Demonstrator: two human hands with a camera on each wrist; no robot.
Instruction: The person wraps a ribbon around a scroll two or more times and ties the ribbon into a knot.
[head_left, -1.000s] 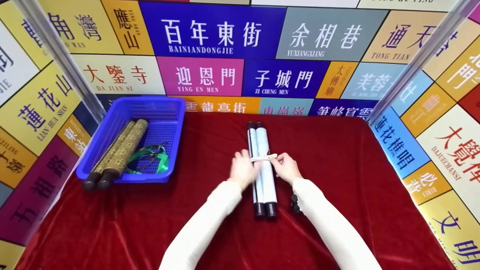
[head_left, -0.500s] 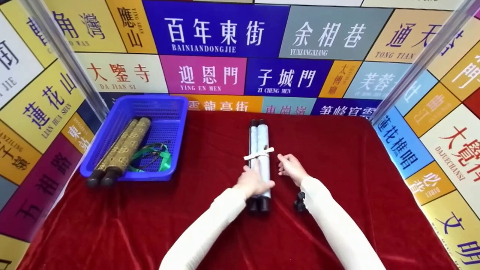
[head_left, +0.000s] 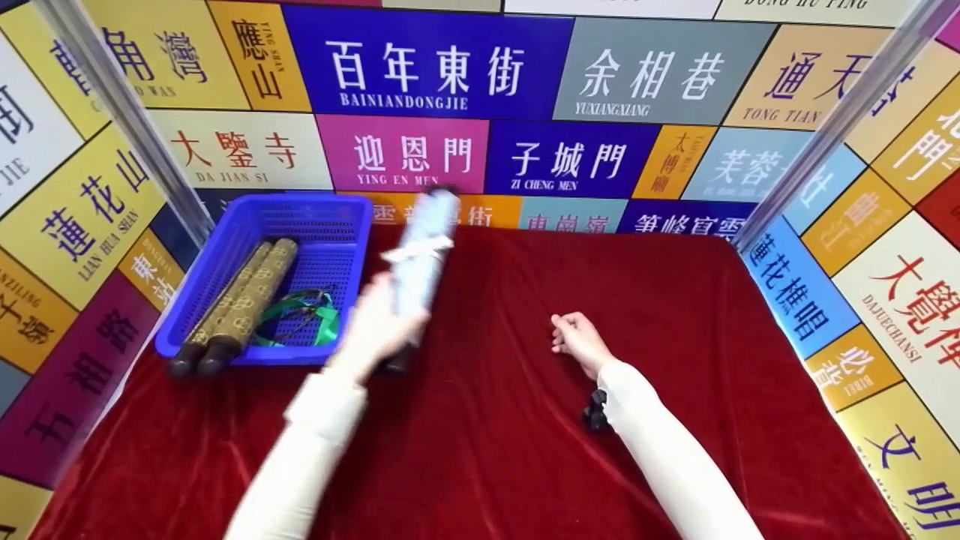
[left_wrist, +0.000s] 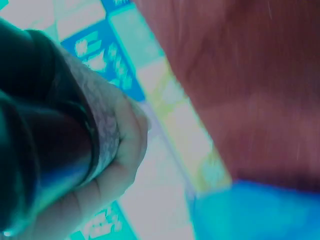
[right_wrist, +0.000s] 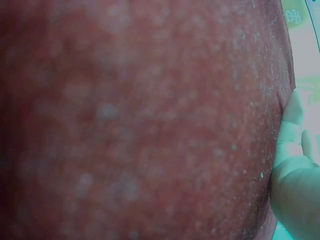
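A light-blue scroll (head_left: 420, 285), rolled from both ends with dark end knobs, is tied round its middle with a white ribbon (head_left: 424, 247). My left hand (head_left: 377, 324) grips its lower part and carries it tilted, just right of the blue basket. In the left wrist view, curled fingers (left_wrist: 131, 137) wrap the scroll (left_wrist: 105, 117) beside its dark knobs (left_wrist: 60, 142). My right hand (head_left: 579, 342) holds nothing, its fingers loosely curled over the red cloth. Part of that hand (right_wrist: 295, 175) shows at the right edge of the right wrist view.
The blue basket (head_left: 364, 232) stands at the left. A gold-patterned double scroll (head_left: 253, 296) leans in it, its dark knobs over the front rim, beside green ribbon (head_left: 327, 319). Red velvet cloth (head_left: 510, 442) covers the table. Printed panels (head_left: 420, 67) wall the back and sides.
My left hand has left the ribbon, gripped the light-blue scroll and lifted it leftward towards the basket. My right hand has let go of the ribbon and drawn slightly away.
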